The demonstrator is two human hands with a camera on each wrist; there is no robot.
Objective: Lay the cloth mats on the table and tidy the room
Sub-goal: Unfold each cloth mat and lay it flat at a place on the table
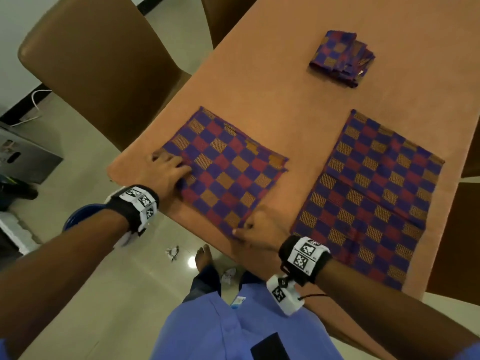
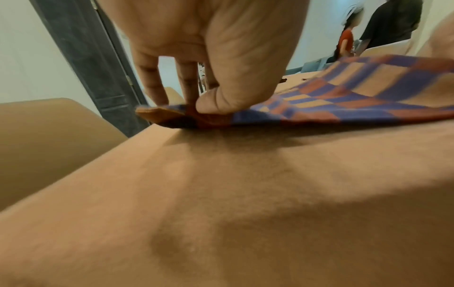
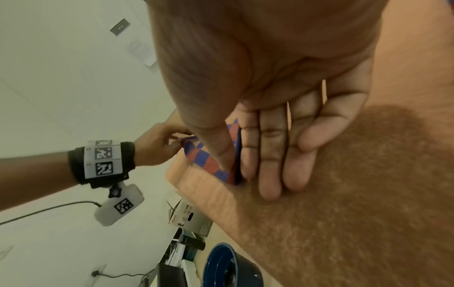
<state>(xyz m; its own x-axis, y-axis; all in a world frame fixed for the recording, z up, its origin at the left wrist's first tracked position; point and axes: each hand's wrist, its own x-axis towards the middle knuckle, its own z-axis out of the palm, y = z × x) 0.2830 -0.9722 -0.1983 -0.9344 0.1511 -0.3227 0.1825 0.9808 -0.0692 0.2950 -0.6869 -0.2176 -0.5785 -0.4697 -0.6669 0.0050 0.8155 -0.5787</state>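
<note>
A checkered blue, red and orange cloth mat (image 1: 226,167) lies still folded double on the tan table (image 1: 272,87), near its left corner. My left hand (image 1: 179,172) pinches the mat's left corner; in the left wrist view the thumb and fingers of the left hand (image 2: 194,104) hold that corner of the mat (image 2: 343,101) just off the table. My right hand (image 1: 241,228) pinches the near corner, and in the right wrist view the right hand (image 3: 233,170) holds the mat (image 3: 203,159) between thumb and forefinger. A second mat (image 1: 368,198) lies spread flat to the right. Several folded mats (image 1: 340,58) are stacked farther back.
A brown chair (image 1: 98,66) stands at the table's left side and another chair (image 1: 457,242) at the right edge. On the floor are a blue bowl (image 1: 83,214), paper scraps (image 1: 172,252) and a box (image 1: 23,154). Other people (image 2: 388,25) stand far off.
</note>
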